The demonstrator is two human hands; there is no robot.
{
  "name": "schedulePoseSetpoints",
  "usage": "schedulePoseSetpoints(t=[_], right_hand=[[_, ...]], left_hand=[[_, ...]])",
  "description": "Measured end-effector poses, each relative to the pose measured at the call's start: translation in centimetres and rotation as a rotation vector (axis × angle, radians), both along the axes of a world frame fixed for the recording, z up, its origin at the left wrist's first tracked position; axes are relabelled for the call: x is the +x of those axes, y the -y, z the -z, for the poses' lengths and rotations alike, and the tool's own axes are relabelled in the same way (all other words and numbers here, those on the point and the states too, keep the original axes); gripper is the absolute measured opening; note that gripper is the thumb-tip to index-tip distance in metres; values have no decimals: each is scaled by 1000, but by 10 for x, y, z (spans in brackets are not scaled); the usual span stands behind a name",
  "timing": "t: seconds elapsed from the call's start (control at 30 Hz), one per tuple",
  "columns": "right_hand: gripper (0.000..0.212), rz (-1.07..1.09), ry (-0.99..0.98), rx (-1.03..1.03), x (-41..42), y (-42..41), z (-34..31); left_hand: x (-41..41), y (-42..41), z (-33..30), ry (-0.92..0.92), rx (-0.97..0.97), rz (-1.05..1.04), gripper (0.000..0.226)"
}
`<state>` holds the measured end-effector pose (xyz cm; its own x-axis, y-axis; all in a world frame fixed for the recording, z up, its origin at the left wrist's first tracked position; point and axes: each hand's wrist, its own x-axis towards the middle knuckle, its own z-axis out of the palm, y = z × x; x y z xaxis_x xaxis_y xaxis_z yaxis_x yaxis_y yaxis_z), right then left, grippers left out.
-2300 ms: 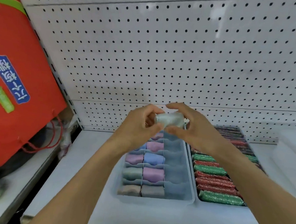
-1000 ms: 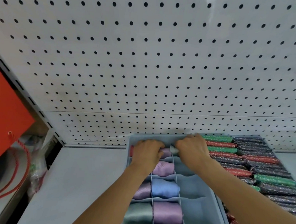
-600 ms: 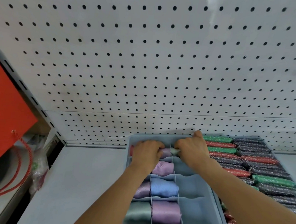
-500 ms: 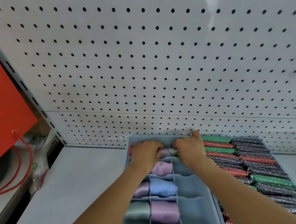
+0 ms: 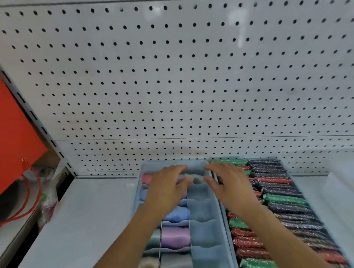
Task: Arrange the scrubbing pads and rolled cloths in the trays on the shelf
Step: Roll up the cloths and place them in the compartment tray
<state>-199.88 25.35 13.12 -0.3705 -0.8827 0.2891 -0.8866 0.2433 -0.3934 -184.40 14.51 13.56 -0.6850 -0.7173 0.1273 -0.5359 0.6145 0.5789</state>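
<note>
Since half a second earlier, both hands had let go and lifted off the far row of the divided tray (image 5: 224, 230). The left hand (image 5: 167, 186) hovered at nine o'clock of the grey rolled cloth (image 5: 197, 179), fingers released and spread, holding nothing. That cloth lay in the tray's far right compartment, between the hands. The right hand (image 5: 228, 185), at three o'clock, was likewise slack. Scrubbing pads (image 5: 279, 200) filled the right tray on the shelf (image 5: 89, 221). No writing was legible.
</note>
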Motion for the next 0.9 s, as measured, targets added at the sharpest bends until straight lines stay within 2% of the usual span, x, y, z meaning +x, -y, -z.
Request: schedulePoseSetpoints(t=[0.27,0.47,0.6,0.67,0.77,0.8,0.9], right_hand=[[32,151,-37,-377,-32,-117,-31],[22,331,105,-464,-97,-213,-43],[12,452,190,-463,-152,-270,-42],[9,547,282,-446,-194,-298,-34],[9,670,325,-288,-261,-329,-25],[10,691,298,-131,-282,-337,-21],[23,677,124,526,-336,-353,-4]], left_hand=[[-53,-103,-35,-271,-21,55,46],[-138,-192,-43,-386,146,178,28],[-201,-244,-36,-392,247,291,29],[-233,-266,-28,-339,233,333,32],[-276,-292,-17,-223,146,352,32],[-288,-298,-13,-169,104,366,32],[-305,-306,-2,76,-81,408,30]])
